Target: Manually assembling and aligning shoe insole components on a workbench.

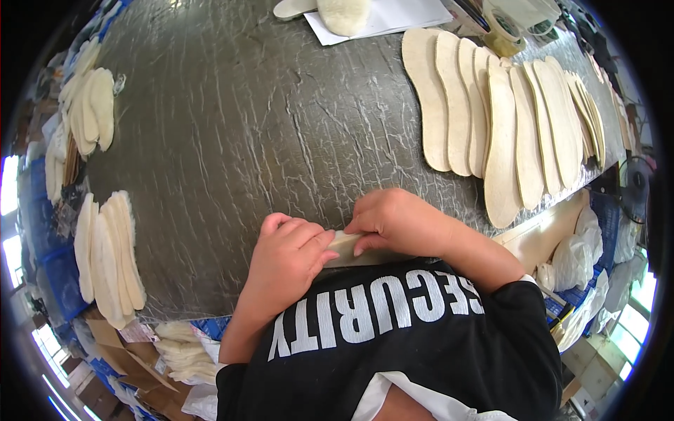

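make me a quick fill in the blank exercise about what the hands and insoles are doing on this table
1. Both hands, the left hand and the right hand, hold one pale ____ at the table's near edge.
2. The table top is dark ____ with pale cracks.
3. The overlapping row of flat insoles lies to the person's ____.

Missing words: insole; grey; right
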{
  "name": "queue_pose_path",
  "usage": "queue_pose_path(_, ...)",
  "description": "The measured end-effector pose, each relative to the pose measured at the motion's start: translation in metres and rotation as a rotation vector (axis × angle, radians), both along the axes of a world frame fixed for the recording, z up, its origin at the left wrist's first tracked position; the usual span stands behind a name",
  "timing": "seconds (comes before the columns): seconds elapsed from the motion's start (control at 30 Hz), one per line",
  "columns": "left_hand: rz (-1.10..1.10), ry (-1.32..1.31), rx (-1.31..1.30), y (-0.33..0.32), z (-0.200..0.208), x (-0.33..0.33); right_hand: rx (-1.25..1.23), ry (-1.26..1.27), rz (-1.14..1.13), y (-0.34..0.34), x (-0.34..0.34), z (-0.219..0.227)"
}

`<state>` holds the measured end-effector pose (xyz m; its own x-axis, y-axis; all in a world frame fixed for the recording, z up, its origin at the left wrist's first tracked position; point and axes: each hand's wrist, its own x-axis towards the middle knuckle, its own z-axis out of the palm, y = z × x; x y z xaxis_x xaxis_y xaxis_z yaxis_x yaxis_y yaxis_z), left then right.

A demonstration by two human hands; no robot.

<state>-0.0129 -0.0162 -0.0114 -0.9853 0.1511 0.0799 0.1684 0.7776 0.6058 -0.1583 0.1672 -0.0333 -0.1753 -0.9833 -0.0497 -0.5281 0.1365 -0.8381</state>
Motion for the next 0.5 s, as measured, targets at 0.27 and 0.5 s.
queue_pose_path(0.27,-0.031,0.026,0.042,-0.001,-0.011,0.008,-0.081,0.168,-0.014,0.012,0.004,0.007)
queue_pose_path(0.5,0.006,-0.001,0.075,0.014,0.0,-0.003,-0.13,0.203,-0.047,0.018,0.006,0.002)
